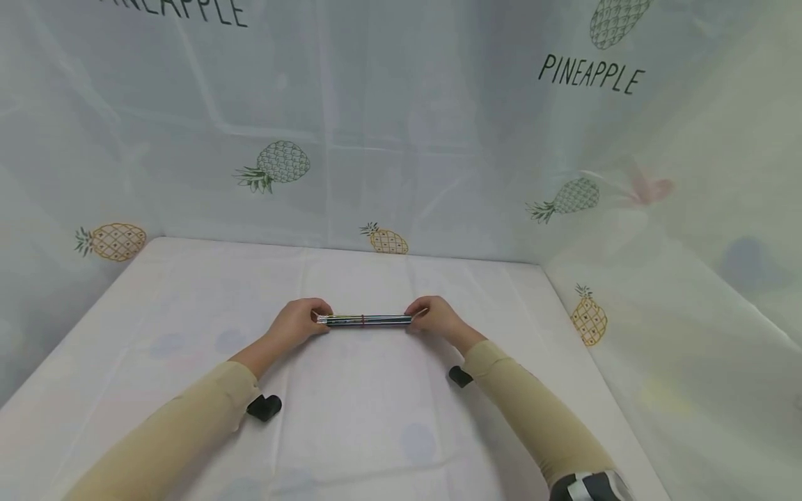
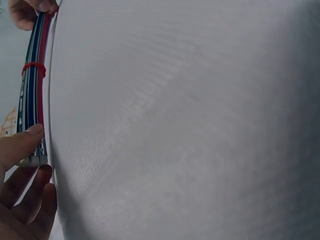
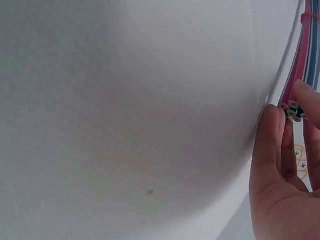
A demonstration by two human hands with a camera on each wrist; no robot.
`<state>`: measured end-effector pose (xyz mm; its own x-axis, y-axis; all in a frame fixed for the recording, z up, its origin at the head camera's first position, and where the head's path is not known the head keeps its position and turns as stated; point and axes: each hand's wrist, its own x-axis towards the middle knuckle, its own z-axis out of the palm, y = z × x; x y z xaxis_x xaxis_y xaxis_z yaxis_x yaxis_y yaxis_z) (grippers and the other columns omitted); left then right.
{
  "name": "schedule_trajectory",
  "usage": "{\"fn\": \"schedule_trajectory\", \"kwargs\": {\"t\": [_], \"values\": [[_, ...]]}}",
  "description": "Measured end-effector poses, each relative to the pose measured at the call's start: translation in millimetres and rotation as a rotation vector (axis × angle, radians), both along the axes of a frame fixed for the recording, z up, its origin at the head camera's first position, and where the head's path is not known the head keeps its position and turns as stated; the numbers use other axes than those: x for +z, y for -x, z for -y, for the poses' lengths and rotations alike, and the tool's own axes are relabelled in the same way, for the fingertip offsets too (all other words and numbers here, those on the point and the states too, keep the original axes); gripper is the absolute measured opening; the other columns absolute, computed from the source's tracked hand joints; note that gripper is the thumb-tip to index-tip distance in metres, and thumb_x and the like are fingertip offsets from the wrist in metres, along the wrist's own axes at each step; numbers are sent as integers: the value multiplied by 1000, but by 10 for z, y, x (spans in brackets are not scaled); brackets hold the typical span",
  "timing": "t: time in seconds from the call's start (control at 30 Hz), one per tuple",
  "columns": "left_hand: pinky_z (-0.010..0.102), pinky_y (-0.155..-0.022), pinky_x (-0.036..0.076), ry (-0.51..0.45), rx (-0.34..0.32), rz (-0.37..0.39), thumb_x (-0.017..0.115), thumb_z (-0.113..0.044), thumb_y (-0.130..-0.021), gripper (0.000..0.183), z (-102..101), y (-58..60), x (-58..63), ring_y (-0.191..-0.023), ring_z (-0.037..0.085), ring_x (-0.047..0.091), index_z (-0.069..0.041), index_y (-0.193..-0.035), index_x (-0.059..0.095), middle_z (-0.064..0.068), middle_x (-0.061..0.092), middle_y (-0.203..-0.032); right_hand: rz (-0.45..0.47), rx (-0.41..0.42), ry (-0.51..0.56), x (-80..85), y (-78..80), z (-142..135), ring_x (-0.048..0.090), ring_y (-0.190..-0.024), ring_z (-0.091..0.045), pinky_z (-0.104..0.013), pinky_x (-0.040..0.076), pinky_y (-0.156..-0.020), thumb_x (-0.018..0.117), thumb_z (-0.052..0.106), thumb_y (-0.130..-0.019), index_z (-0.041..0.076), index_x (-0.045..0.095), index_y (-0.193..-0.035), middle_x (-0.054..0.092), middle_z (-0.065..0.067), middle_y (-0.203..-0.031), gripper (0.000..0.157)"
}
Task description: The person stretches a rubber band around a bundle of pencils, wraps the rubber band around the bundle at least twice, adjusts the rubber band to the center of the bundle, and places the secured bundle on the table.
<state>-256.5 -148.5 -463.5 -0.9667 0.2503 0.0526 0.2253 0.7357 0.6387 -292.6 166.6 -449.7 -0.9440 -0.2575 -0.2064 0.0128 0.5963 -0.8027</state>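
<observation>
A bundle of striped pencils, dark blue and pinkish red, lies sideways between my two hands low over the table, with a red band round its middle. At its left end, which shows whitish tips, my left hand pinches it between thumb and fingers. My right hand grips the opposite end. In the right wrist view several flat, unsharpened pencil ends show between the right thumb and fingers.
A white cloth covers the table. Behind and at the right hang pale sheets printed with pineapples. Dark pieces stick out beneath both sleeve cuffs.
</observation>
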Motion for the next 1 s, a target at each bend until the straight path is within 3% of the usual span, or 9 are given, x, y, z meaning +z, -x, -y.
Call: {"fn": "schedule_trajectory", "kwargs": {"t": [0.33, 0.67, 1.0], "values": [[40, -78, 50, -16, 9, 12, 84, -13, -77, 31, 53, 22, -7, -88, 21, 60, -9, -105, 71, 4, 67, -98, -10, -6, -53, 12, -36, 40, 60, -81, -18, -30, 51, -73, 78, -4, -76, 9, 72, -95, 65, -3, -93, 24], [40, -79, 47, -55, 8, -11, 86, -18, -74, 37, 218, -12, -14, -88, 22, 59, -10, -107, 71, 9, 63, -107, -16, 14, -97, 100, -96, -5, 61, -80, -17, -31, 52, -71, 81, 1, -76, 10, 72, -102, 66, -3, -91, 29], [42, -80, 49, -52, 20, 1, 84, -20, -78, 42, 339, -104, 156, -94, 25, 60, -7, -114, 69, 10, 64, -115, -51, 21, -141, 283, -134, -176, 61, -89, -19, -33, 52, -74, 82, 5, -77, 12, 72, -109, 65, -4, -101, 33]]}}
